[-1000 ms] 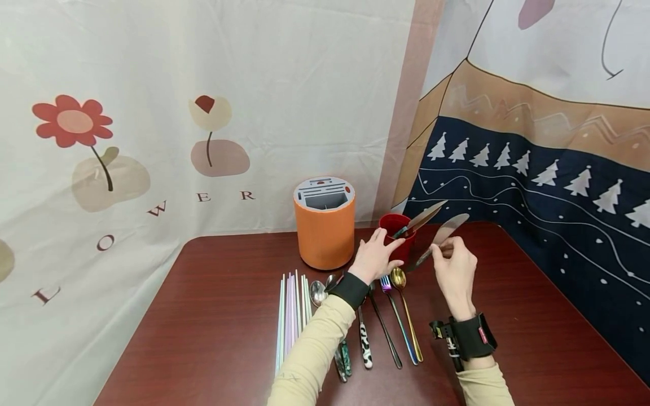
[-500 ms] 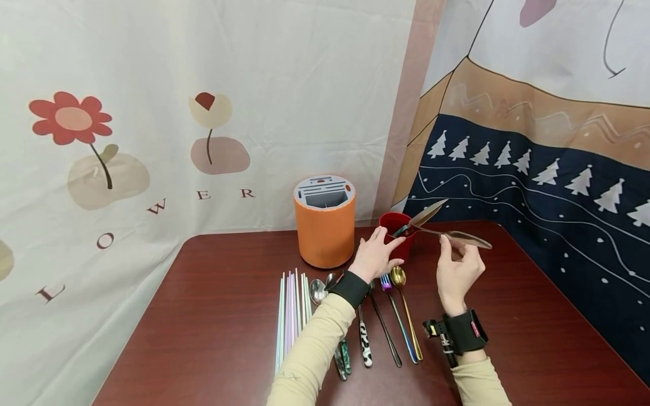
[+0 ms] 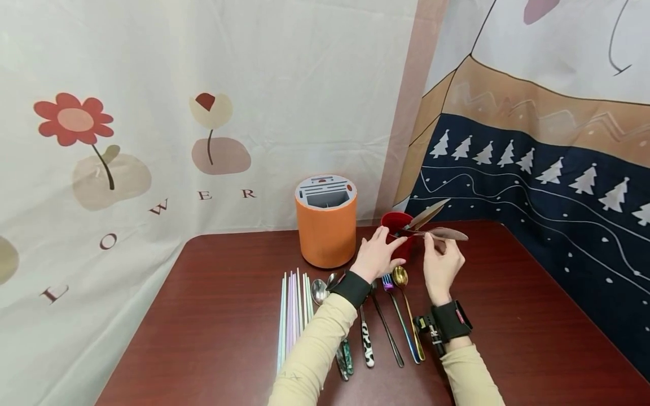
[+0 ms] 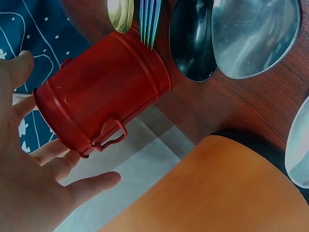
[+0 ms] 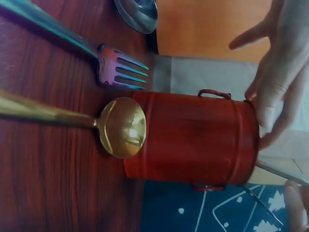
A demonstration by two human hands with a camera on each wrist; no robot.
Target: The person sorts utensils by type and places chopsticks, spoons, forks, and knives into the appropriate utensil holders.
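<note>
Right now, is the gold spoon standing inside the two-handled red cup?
No, the gold spoon lies on the table beside the multicoloured fork, outside the two-handled red cup.

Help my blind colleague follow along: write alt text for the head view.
A right hand pinches a metal utensil, its narrow end toward a red cup holding other utensils; the left hand, fingers spread, touches the cup. Chopsticks, spoons and a fork lie near an orange container.

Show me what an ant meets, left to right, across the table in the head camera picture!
Chopsticks → silver spoon → black-and-white handle → dark handle → rainbow fork → gold spoon → right hand. I skipped the orange holder, red cup and left hand, because they overlap others.
</note>
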